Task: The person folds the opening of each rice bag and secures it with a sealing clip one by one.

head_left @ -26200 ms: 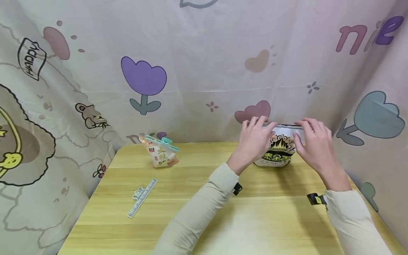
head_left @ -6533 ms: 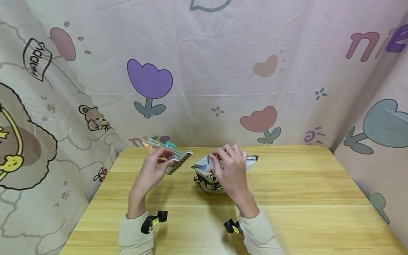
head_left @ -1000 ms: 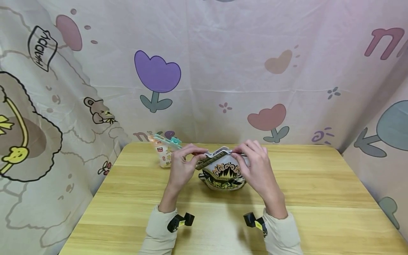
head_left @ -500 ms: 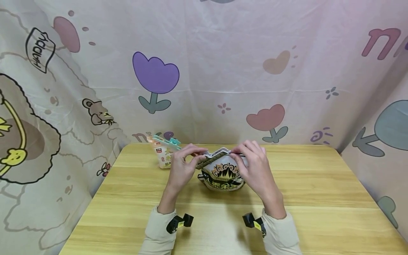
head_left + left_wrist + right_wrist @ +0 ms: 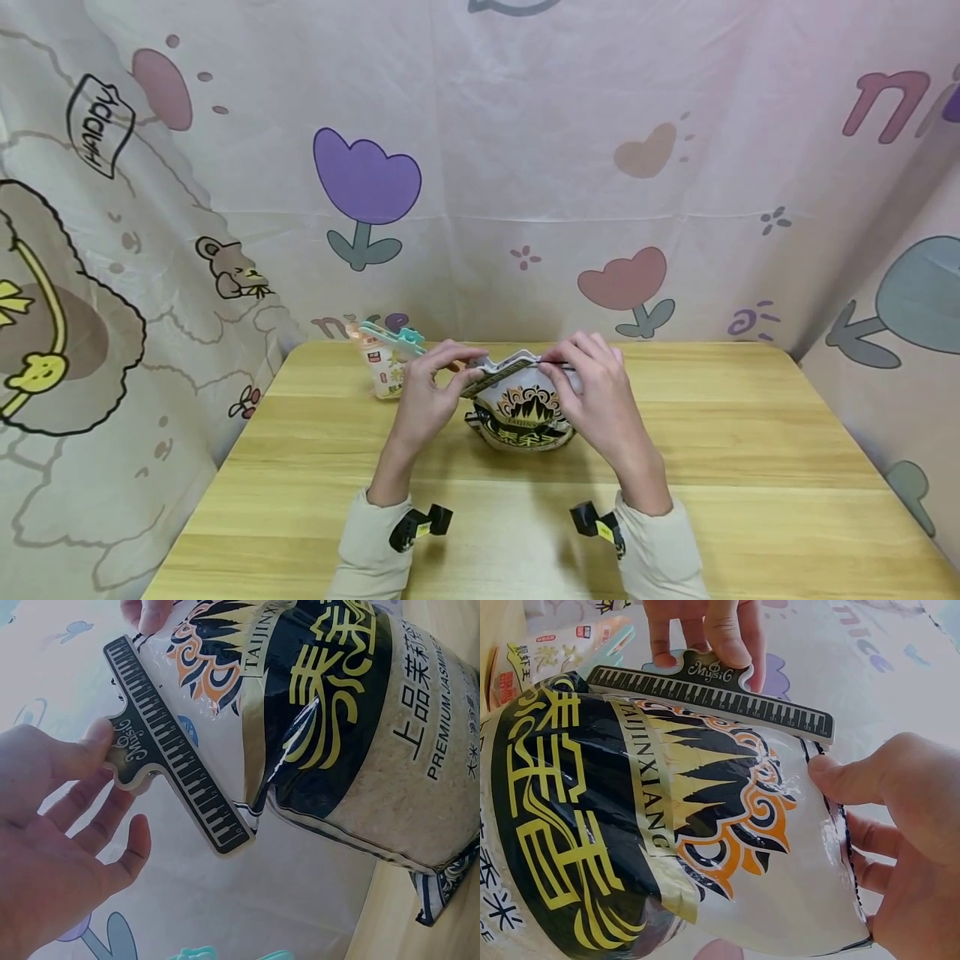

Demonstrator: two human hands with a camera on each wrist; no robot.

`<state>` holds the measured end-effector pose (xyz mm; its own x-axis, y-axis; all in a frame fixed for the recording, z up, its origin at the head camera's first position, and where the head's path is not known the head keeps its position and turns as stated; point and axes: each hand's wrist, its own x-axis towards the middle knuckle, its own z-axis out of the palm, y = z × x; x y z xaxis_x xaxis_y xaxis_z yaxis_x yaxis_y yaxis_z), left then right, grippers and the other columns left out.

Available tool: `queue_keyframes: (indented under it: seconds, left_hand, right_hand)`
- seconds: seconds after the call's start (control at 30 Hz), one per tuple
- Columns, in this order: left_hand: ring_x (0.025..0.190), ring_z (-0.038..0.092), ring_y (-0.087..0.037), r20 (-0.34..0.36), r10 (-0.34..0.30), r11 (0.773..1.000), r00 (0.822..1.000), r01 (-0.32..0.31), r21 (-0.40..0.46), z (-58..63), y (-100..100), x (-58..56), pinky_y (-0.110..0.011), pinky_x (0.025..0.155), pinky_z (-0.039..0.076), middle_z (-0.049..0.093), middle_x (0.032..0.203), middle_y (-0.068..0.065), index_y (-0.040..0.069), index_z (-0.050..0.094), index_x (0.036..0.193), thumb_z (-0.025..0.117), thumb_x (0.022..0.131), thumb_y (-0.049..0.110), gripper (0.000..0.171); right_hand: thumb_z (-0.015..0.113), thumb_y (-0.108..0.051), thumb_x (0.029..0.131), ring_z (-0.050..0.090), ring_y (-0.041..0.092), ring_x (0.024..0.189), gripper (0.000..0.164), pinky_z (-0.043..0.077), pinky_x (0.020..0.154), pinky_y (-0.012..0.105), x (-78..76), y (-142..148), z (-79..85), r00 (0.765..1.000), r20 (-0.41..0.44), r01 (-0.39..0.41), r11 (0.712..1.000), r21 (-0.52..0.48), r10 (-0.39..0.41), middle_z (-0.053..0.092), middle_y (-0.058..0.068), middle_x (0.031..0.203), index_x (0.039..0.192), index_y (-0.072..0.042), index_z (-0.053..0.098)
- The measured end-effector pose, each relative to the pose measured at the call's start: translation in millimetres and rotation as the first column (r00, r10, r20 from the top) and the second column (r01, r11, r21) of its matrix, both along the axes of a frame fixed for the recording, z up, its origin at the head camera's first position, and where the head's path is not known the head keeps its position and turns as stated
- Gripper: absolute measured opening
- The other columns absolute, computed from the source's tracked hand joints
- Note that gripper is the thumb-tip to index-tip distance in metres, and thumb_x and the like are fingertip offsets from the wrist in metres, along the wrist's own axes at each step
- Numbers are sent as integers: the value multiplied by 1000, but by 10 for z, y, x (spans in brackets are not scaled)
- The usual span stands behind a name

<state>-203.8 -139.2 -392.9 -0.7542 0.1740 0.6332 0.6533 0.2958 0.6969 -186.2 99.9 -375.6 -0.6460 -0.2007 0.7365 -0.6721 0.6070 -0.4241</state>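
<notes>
A rice bag (image 5: 528, 408), white with black and gold print, stands on the table in the middle. My left hand (image 5: 427, 400) pinches the handle of a bag clip (image 5: 180, 750) printed with piano keys and the word Music. In the left wrist view the clip lies slantwise over the left part of the bag's top. My right hand (image 5: 603, 396) pinches the top edge of the bag towards its right side, thumb in front and fingers behind, as the right wrist view shows. The clip's back bar is mostly hidden.
Behind my left hand stands a smaller orange and white bag (image 5: 382, 371), with a turquoise bag clip (image 5: 393, 335) across its top. A patterned curtain (image 5: 495, 167) hangs behind the wooden table (image 5: 720, 467).
Earlier the piano-key clip lay on the table and the rice bag stood farther right. The bag moved left, and my left hand brought the clip onto its top. Hands are nearly still over the last second.
</notes>
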Motion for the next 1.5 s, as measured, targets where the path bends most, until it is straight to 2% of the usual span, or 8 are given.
queue_keyframes:
  seconds: [0.3, 0.43, 0.67, 0.8, 0.97, 1.1, 1.23, 1.5]
  left_hand:
    - [114, 64, -20, -3, 14, 997, 1000, -14, -70, 20, 20, 41, -45, 99, 50, 71, 119, -2, 7, 73, 120, 78, 89, 2, 31]
    - [119, 60, -19, -65, 43, 994, 997, -49, -97, 68, 89, 87, -42, 107, 44, 68, 124, -2, 8, 72, 123, 79, 89, 6, 34]
    - [119, 55, -22, -201, 78, 967, 976, -123, -222, 122, 345, 128, -49, 101, 40, 66, 125, -2, 14, 71, 126, 77, 93, 14, 34]
    - [116, 55, -24, -265, 68, 920, 962, -163, -357, 212, 497, 104, -49, 97, 40, 66, 122, -3, 15, 75, 117, 72, 97, 13, 21]
    - [106, 55, -22, -292, 67, 821, 954, -219, -527, 346, 574, 80, -42, 91, 41, 64, 110, 2, 19, 73, 101, 73, 96, 14, 7]
    - [104, 53, -23, -299, 70, 742, 952, -251, -622, 412, 607, 62, -41, 90, 40, 59, 106, 3, 20, 68, 102, 68, 100, 18, 3]
    - [104, 51, -23, -333, 92, 685, 938, -302, -662, 390, 646, 24, -42, 89, 41, 57, 107, 1, 19, 64, 106, 62, 103, 18, 3]
    - [100, 51, -25, -439, 144, 671, 887, -413, -615, 307, 671, -166, -42, 85, 41, 58, 109, -2, 17, 63, 104, 61, 100, 13, 6]
  right_hand:
    - [78, -7, 89, 53, 16, 89, 11, 35, 83, 42, 20, 34, 35, 1000, 19, 13, 1000, 24, -14, 66, -6, 93, 97, -13, 74]
    - [77, -6, 89, 54, 18, 94, 11, 36, 88, 46, 24, 80, 52, 999, 19, 25, 999, 33, -26, 67, -3, 96, 98, -12, 74]
    - [75, -6, 89, 55, 20, 97, 12, 37, 92, 48, 12, 187, 27, 998, 65, 15, 998, 65, -20, 65, -2, 98, 100, -11, 73]
    - [73, -5, 89, 54, 19, 94, 11, 37, 88, 46, 16, 259, 11, 998, 58, 1, 997, 76, -5, 65, -3, 97, 99, -11, 73]
    - [70, -6, 88, 54, 18, 91, 9, 39, 86, 45, 2, 321, 20, 1000, 12, -24, 995, 97, 23, 64, -2, 97, 97, -10, 71]
    - [68, -7, 87, 54, 19, 89, 7, 39, 83, 42, -53, 328, 38, 998, -45, -41, 992, 120, 47, 63, -2, 93, 93, -11, 70]
    - [67, -7, 86, 54, 20, 87, 7, 36, 78, 38, -136, 308, 32, 994, -93, -40, 989, 144, 54, 62, -2, 90, 91, -12, 69]
    - [62, -9, 90, 53, 22, 82, 5, 39, 73, 43, -335, 265, 70, 982, -187, -1, 984, 179, 35, 61, 1, 89, 89, -11, 67]
